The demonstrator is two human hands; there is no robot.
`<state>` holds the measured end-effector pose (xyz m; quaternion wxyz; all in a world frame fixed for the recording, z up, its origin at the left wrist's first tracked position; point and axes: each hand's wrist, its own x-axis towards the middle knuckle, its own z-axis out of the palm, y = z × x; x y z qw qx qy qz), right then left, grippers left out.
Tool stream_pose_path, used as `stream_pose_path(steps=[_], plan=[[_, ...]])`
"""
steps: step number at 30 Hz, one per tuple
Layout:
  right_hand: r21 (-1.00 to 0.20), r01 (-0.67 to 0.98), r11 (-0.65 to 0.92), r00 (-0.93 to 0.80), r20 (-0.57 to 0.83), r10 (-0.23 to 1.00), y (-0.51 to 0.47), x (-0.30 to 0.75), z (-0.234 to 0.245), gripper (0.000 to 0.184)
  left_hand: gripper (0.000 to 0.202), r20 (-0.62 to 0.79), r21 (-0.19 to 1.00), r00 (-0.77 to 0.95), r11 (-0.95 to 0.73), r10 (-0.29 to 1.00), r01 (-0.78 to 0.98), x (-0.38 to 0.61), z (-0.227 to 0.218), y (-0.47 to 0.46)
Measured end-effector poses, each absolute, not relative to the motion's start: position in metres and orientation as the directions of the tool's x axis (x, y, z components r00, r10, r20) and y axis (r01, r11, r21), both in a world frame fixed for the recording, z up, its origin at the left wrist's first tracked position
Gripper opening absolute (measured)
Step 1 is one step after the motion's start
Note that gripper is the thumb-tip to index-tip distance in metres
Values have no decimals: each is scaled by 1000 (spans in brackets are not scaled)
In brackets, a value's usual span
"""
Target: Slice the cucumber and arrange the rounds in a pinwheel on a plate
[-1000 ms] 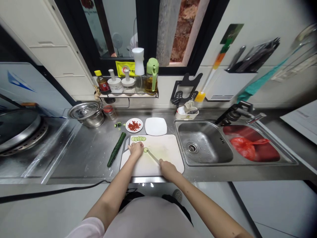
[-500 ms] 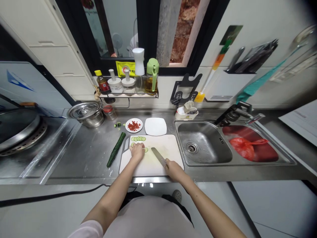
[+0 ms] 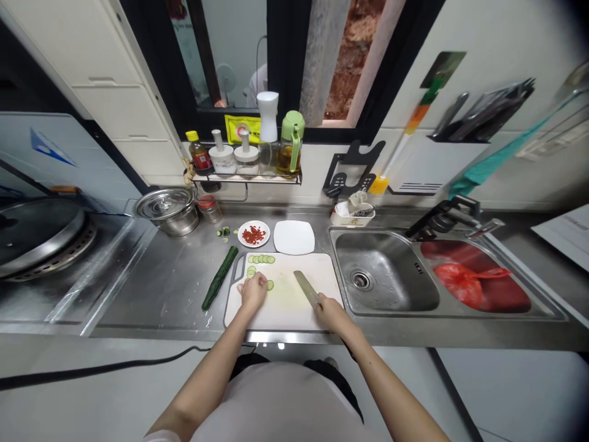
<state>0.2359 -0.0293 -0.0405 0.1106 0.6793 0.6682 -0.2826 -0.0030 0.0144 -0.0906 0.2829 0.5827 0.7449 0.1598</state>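
1. The person's right hand point(image 3: 332, 314) is wrapped around the handle of a long steel-bladed kitchen knife point(image 3: 305, 287). A second ago its tip met a round, pale-green cucumber slice point(image 3: 270, 285); now the blade slants well apart from that slice, farther right over the white, grey-edged cutting board point(image 3: 289, 316).
2. The left hand point(image 3: 253, 291), fingers bunched narrowly, is just beside that slice; I can't tell whether it grips anything.
3. Beyond its knuckles, pale slices of a second row point(image 3: 251, 271) now show, where the hand covered that spot before.
4. The overlapping top row of slices point(image 3: 261, 259) hasn't changed.
5. The long dark-green cucumber point(image 3: 219, 278) lies as before on the brushed-steel table point(image 3: 151, 282), left of the board.
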Motion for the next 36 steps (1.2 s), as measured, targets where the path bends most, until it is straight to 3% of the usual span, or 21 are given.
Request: stream_pose_path(steps=[9, 16, 23, 27, 31, 36], plan=[[-249, 964, -91, -59, -535, 843, -22, 231, -51, 29, 10, -183, 584, -367, 401, 912, 706, -39, -92, 12], [-217, 974, -70, -58, -533, 844, -19, 229, -49, 29, 15, -193, 454, -411, 453, 891, 767, -48, -86, 18], [-230, 971, -64, -71, -532, 844, -19, 230, -47, 30, 33, -120, 315, -390, 407, 913, 857, -45, -87, 15], [-233, 971, -50, -83, -527, 846, -17, 232, -51, 29, 34, -73, 365, -382, 381, 921, 849, -45, -86, 11], [-240, 969, -63, -74, -522, 850, -17, 232, -54, 28, 23, -75, 439, -344, 341, 936, 831, -38, -84, 19], [-251, 965, -77, -69, -526, 848, -18, 231, -54, 28, 21, -79, 425, -241, 252, 967, 870, -16, -83, 44]])
